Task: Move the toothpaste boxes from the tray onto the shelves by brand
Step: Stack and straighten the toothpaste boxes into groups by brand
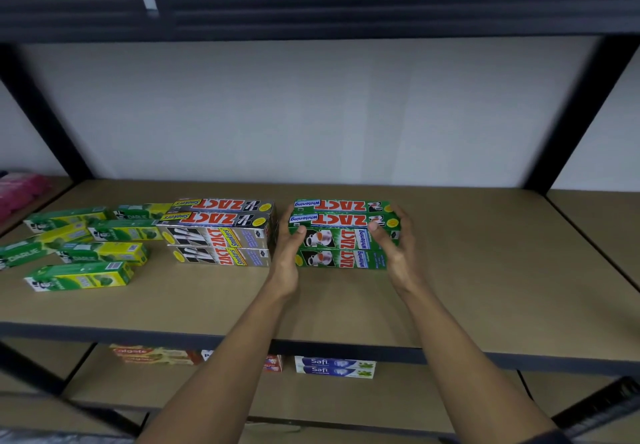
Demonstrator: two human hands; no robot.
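Note:
A stack of green Zact Whitening boxes (341, 236) stands on the middle of the brown shelf (485, 288). My left hand (287, 253) presses against the stack's left end. At the right end my right hand (394, 249) wraps its fingers over the top box. Just left of them sits a stack of silver Zact Smokers boxes (221, 236). Several green and yellow Darlie boxes (79, 249) lie scattered at the far left. The tray is out of view.
On the lower shelf lie Colgate boxes (156, 355) and two Safi boxes (334, 367). Black shelf posts (581, 114) rise at both back corners. A pink object (20, 191) rests on the neighbouring shelf at far left.

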